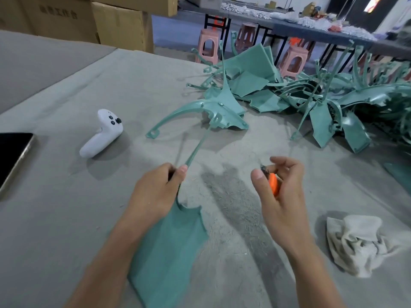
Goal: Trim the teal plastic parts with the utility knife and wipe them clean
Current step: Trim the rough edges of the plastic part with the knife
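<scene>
A workshop room with stacked brown cardboard boxes (120, 25) and pink plastic stools (209, 46) lies beyond a wide tabletop (66, 90) covered in grey felt-like cloth and dusted with fine shavings near its middle. A loose heap of teal plastic parts (322, 96) fills its far right side, and one curved teal piece (200, 110) lies just apart from the heap, toward the centre. Closest to the person, a flat teal plastic panel with a long thin stem (173, 241) slants out from under the left forearm. A crumpled off-white rag (360, 241) sits at near right. A white handheld controller (102, 132) and a dark phone-like slab (13, 156) lie at left.

The hands are both occupied. The left hand (160, 190) grips the stem with fingers and thumb curled round it. The right hand (282, 192) wraps an orange-handled utility knife (274, 185), its tip raised and clear of the plastic. This appears to be the trimming step. The next move likely calls for bringing the blade to the part's edge and cutting away from the gripping fingers, with wiping seemingly to follow.
</scene>
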`<state>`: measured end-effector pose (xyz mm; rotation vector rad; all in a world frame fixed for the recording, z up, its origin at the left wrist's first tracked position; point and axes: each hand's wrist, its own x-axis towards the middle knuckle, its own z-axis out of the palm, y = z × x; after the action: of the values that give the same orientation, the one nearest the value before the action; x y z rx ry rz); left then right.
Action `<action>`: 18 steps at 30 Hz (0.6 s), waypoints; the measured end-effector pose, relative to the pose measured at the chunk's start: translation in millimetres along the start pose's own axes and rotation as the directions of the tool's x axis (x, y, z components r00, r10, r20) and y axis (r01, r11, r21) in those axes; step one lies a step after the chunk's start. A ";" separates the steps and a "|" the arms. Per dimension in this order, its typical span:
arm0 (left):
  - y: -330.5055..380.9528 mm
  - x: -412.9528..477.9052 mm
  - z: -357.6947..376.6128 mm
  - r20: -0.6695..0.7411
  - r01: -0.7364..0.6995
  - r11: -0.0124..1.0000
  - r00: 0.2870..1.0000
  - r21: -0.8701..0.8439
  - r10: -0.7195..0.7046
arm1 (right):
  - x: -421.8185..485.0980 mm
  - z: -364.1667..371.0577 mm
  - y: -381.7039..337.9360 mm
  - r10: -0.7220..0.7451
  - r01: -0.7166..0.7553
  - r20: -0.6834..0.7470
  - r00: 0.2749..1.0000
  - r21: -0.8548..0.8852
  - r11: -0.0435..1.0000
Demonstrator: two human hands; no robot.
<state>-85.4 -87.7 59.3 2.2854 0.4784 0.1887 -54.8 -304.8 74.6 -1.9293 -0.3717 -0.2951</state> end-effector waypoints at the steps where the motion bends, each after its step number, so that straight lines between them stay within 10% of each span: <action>1: 0.5 1.3 1.1 0.018 0.008 1.000 1.000 -0.021 -0.007 | -0.6 0.9 1.8 0.004 -0.003 0.025 1.000 -0.045 0.999; 8: 10.6 -18.6 25.4 0.281 -0.028 0.949 0.952 -0.314 0.121 | 4.6 -7.6 7.2 -0.152 0.163 0.086 0.985 -0.142 0.976; 18: 14.3 -29.6 31.3 0.227 -0.124 0.934 0.951 -0.336 0.208 | 6.9 -6.8 19.4 -0.253 0.243 0.007 0.967 -0.312 0.918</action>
<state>-99.9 -129.4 48.6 1.9924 0.1046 0.0434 -41.1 -317.2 63.3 -2.1839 -0.5779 -0.5823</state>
